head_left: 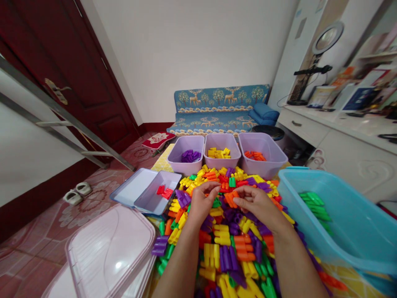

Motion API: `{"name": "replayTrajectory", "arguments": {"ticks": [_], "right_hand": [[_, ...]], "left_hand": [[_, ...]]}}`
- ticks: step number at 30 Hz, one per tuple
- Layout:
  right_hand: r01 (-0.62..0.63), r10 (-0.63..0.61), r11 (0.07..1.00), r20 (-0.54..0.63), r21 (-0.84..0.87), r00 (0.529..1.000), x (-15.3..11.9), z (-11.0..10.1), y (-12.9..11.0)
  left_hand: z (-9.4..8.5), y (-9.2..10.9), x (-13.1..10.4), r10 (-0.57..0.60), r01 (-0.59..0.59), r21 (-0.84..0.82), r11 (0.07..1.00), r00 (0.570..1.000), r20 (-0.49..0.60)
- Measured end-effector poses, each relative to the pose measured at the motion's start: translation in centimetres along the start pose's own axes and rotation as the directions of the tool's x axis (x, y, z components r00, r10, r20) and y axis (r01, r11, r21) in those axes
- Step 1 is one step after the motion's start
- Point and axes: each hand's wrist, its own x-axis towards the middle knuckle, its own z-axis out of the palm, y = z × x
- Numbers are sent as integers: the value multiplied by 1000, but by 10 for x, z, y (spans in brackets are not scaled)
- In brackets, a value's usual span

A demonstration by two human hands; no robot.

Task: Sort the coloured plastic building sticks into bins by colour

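Over a heap of plastic finger-shaped building blocks in yellow, purple, orange, green and red, my two hands are close together. My right hand pinches an orange block between thumb and fingers. My left hand is just left of it, thumb and fingertips drawn together near red blocks; whether it grips one is hidden. Behind the heap, three lilac bins hold sorted blocks: purple in the left bin, yellow in the middle bin, orange in the right bin.
A turquoise tub at right contains green blocks. At left, an open grey-blue box holds a few red ones. Pale pink lids lie at front left. Beyond are a ladder, a blue sofa and a white dresser.
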Motion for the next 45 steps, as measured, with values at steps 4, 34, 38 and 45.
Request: {"name": "replayTrajectory", "arguments": {"ticks": [4,34,38,45], "right_hand": [[-59,60,997,3,-44,998,2,-12,6],[153,-172,955,-57,-253,983,10,37,-2],[96,-102,991,-54,-95,993,7,26,-4],[508,-108,811,-780,290,617,2,-9,-13]], "left_hand": [[-1,-4,2,-33,34,25,999,999,-42],[-11,21,-7,-53,41,80,996,985,162],[-10,18,-6,-17,13,31,999,988,156],[-13,11,-1,67,-86,460,884,996,58]]}}
